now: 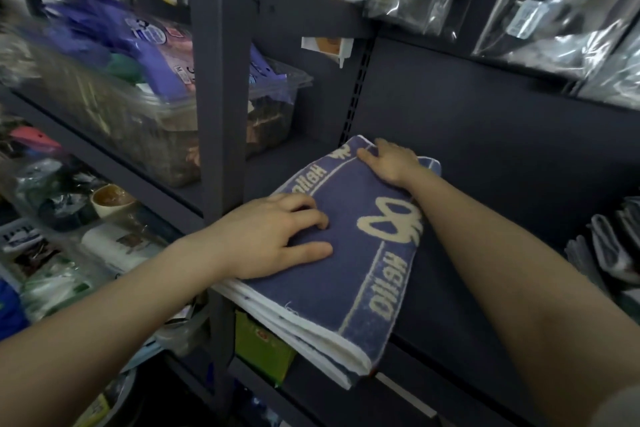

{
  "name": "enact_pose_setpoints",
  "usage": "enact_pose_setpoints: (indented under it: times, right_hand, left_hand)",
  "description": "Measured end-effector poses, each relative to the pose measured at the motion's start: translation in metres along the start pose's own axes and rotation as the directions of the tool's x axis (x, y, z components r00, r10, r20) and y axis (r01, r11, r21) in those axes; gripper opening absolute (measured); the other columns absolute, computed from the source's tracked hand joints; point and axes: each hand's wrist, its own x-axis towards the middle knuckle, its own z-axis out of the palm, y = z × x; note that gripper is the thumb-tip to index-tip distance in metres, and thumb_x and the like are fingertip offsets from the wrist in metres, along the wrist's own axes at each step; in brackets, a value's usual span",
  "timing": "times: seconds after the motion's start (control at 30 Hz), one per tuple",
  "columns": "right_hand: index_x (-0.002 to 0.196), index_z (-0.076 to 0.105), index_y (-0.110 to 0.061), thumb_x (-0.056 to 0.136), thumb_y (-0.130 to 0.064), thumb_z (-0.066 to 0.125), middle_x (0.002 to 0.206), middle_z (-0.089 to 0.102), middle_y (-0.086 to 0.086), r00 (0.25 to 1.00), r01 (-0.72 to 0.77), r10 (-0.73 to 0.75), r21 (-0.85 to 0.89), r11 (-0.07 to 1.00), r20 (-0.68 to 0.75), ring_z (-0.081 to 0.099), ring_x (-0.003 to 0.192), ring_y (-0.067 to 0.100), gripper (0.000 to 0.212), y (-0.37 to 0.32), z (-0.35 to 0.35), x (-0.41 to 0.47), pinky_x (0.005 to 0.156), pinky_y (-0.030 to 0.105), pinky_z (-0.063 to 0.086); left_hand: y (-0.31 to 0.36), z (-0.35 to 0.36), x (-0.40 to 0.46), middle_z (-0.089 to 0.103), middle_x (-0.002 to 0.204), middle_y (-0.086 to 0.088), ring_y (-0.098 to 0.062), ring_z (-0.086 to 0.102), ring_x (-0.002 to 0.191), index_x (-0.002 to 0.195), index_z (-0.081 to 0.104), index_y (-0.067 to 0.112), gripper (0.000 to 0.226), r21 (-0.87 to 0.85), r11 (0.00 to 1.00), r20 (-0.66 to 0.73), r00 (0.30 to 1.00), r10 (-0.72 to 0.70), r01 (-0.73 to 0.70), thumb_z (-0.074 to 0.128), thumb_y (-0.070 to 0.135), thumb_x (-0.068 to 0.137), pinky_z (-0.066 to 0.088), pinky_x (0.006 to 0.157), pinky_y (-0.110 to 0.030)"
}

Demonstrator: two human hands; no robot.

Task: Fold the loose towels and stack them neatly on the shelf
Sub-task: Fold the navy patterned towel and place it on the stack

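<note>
The folded blue towel (346, 246) lies at the centre of the frame on the dark shelf (485, 253), its near end overhanging the shelf's front edge. My left hand (273, 236) presses on its near left part with fingers lightly bent; my right hand (391, 161) rests flat on the far end, gripping nothing. I judge this the placing step; next I should push it fully onto the shelf. Grey cloths (613, 246) sit at the right edge.
</note>
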Motion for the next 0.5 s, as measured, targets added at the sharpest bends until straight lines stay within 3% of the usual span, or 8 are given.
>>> enact_pose_setpoints:
  times: [0.1,0.17,0.27,0.33,0.4,0.5]
  right_hand:
    - [0.11,0.059,-0.009,0.082,-0.053,0.06,0.114,0.062,0.012,0.992,-0.083,0.05,0.312,0.946,0.112,0.06,0.094,0.025,0.052,0.003,-0.014,0.007,0.077,0.036,0.048]
    - [0.087,0.065,-0.009,0.078,-0.041,0.07,0.092,0.066,0.009,0.987,-0.081,0.014,0.428,0.9,0.157,0.062,0.075,0.019,0.034,0.005,-0.023,0.007,0.061,0.029,0.047]
    - [0.09,0.064,-0.005,0.078,-0.019,0.071,0.095,0.066,0.012,0.995,0.073,-0.095,0.459,0.885,0.025,0.06,0.081,0.021,0.02,0.007,-0.029,0.005,0.066,0.029,0.045]
    - [0.094,0.06,0.0,0.078,-0.01,0.069,0.093,0.063,0.012,0.966,0.248,-0.188,0.42,0.873,-0.179,0.057,0.084,0.022,0.021,0.007,-0.033,-0.001,0.069,0.029,0.041]
    - [0.089,0.057,-0.001,0.078,-0.002,0.068,0.085,0.057,0.006,0.91,0.387,-0.25,0.46,0.799,-0.33,0.051,0.077,0.014,0.016,0.009,-0.04,-0.016,0.063,0.019,0.039]
    - [0.079,0.055,-0.014,0.079,0.005,0.065,0.086,0.059,0.004,0.885,0.464,-0.308,0.606,0.646,-0.349,0.051,0.075,0.008,0.022,0.026,-0.045,-0.044,0.065,0.015,0.04]
  left_hand:
    - [0.003,-0.005,0.011,0.046,0.121,0.009,-0.012,0.043,0.111,0.114,0.054,0.033,0.068,0.035,0.999,-0.045,0.998,-0.034,0.036,0.01,0.073,0.08,0.036,0.095,-0.032]
    - [0.005,-0.006,0.018,0.047,0.115,0.009,-0.013,0.043,0.107,0.105,0.054,0.032,0.065,0.064,0.996,-0.077,0.995,-0.06,0.065,0.01,0.072,0.077,0.037,0.092,-0.032]
    - [0.004,-0.004,0.03,0.04,0.129,0.004,-0.017,0.037,0.119,0.115,0.048,0.027,0.049,0.114,0.988,-0.133,0.987,-0.09,0.105,0.036,0.062,0.083,0.036,0.098,-0.034]
    - [0.003,-0.003,0.04,0.028,0.144,0.0,-0.02,0.029,0.129,0.132,0.038,0.023,0.06,0.09,0.984,-0.146,0.979,-0.141,0.155,0.05,0.057,0.083,0.032,0.105,-0.036]
    - [0.003,-0.004,0.048,0.02,0.149,-0.003,-0.023,0.024,0.134,0.141,0.026,0.018,0.078,0.016,0.977,-0.16,0.966,-0.206,0.211,0.059,0.053,0.08,0.028,0.109,-0.037]
    - [0.006,-0.005,0.061,0.019,0.15,-0.008,-0.028,0.023,0.135,0.146,0.012,0.013,0.095,-0.092,0.955,-0.167,0.941,-0.294,0.282,0.067,0.047,0.077,0.027,0.11,-0.039]
